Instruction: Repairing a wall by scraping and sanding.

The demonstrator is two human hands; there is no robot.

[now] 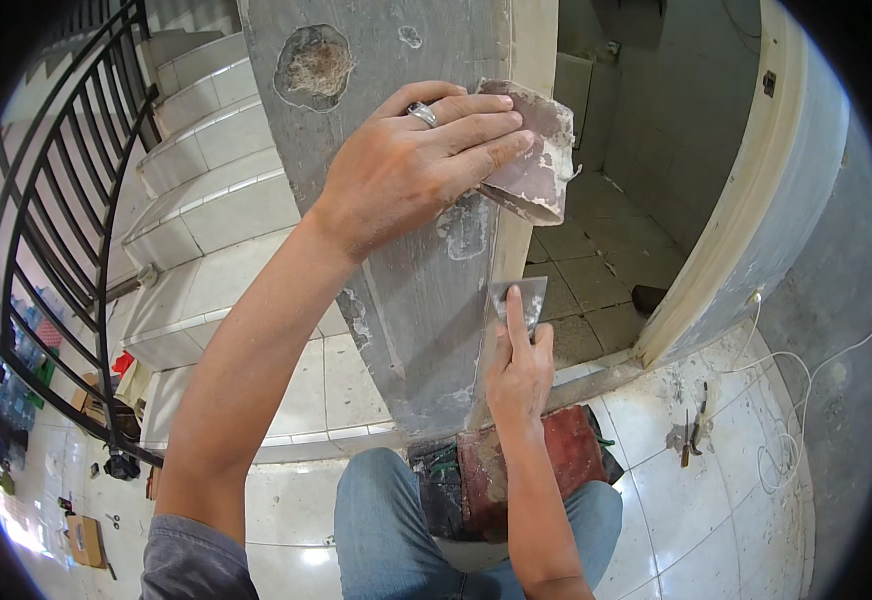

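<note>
My left hand holds a curled, stiff-looking purple-brown sheet, its fingers laid over the near side and its thumb hidden. Whitish dried paste crusts the sheet's right edge. Whether it is sandpaper or something else, I cannot tell. Lower down, my right hand grips a putty knife, index finger stretched along the metal blade. The blade is beside the cream door frame, at the edge of a grey wall with pale filler patches; I cannot tell if it touches.
White tiled stairs with a black railing rise at the left. A doorway opens onto a tiled room. Between my knees sits a dark red bag. Tools and a white cable lie on the floor at the right.
</note>
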